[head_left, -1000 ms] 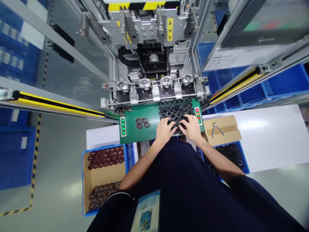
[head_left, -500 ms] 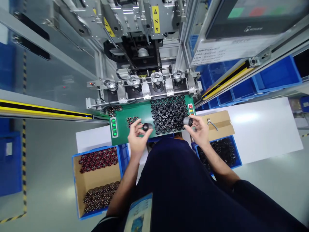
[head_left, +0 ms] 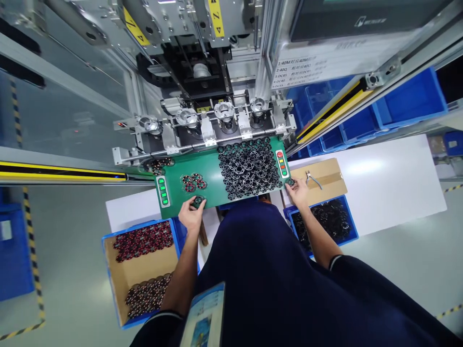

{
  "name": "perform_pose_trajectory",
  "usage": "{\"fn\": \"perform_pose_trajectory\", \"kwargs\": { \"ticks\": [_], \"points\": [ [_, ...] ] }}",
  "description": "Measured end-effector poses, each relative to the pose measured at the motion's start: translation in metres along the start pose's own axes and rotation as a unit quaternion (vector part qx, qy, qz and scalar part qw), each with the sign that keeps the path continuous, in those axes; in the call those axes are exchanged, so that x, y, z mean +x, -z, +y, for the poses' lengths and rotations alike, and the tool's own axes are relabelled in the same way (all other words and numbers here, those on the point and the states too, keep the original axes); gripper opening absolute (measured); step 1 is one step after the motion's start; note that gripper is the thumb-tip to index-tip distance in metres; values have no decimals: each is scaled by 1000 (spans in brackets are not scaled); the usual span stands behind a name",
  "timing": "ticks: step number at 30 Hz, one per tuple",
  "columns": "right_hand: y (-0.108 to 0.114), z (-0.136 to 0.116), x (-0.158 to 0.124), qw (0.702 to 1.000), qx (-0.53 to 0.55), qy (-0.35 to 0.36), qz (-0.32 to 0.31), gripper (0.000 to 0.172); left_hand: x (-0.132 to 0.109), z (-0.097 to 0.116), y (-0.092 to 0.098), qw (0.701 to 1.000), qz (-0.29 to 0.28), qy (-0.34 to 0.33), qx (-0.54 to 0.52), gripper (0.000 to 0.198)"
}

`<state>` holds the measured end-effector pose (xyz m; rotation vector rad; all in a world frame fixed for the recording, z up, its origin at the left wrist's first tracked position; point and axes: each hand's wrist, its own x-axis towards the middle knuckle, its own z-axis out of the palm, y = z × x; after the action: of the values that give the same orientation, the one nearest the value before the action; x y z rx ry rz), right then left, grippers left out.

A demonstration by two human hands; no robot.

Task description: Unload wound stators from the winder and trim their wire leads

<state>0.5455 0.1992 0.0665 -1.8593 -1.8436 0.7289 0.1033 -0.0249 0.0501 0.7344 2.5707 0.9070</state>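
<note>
Grey metal makes up the machine [head_left: 172,24] that fills the room at twelve o'clock from the worker. Out toward three o'clock stretches a white table [head_left: 390,183]. Between worker and machine lies a green board [head_left: 212,168], its long axis running roughly nine o'clock to three. One blue box [head_left: 144,267] sits off the board at about eight o'clock, a second blue box [head_left: 352,217] at about four.

Black rings cover much of the board's right half in a heap [head_left: 248,168]. From the left hand [head_left: 191,214] that heap lies at two o'clock, with a strip of bare green between; from the right hand [head_left: 298,192] it lies toward ten o'clock, just beside the fingers, so the right hand is nearer. Left thumb and fingers are narrowed on one black ring [head_left: 198,201] at the board's near edge, with the red rings [head_left: 190,186] just beyond at twelve o'clock. Right fingers pinch another ring [head_left: 290,182] at the board's near right corner. Whether either held ring touches the green, I can't tell; being round, neither has a long axis.

By my count: four metal cups [head_left: 187,117] in a row, two boxes, one pair of pliers [head_left: 314,180] between one and two o'clock from the right hand, four red rings, one black ring per hand. Heaped ones overlap too much to count.
</note>
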Motion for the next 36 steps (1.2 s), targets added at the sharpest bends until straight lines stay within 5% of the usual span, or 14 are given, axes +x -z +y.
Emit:
{"fn": "perform_pose_trajectory", "kwargs": {
  "ticks": [9, 18, 22, 29, 36],
  "points": [
    [-10, 12, -5, 1000, 11, -29, 5, 58, -6, -5, -12, 997, -57, -6, -53, 43],
    [6, 1, -13, 999, 36, 2, 25, 58, -14, 5, 14, 992, -77, -45, -84, 40],
    [14, -7, -16, 998, 45, 17, 39, 67, -15, 11, 13, 988, -75, -45, -126, 60],
    [-2, -4, -13, 998, -15, 13, 64, 46, -13, 18, -8, 992, -90, -72, 47, 37],
    [-14, 1, -16, 998, -27, 3, 53, 52, -25, 15, -11, 990, -100, -61, 76, 35]
  ]
}}
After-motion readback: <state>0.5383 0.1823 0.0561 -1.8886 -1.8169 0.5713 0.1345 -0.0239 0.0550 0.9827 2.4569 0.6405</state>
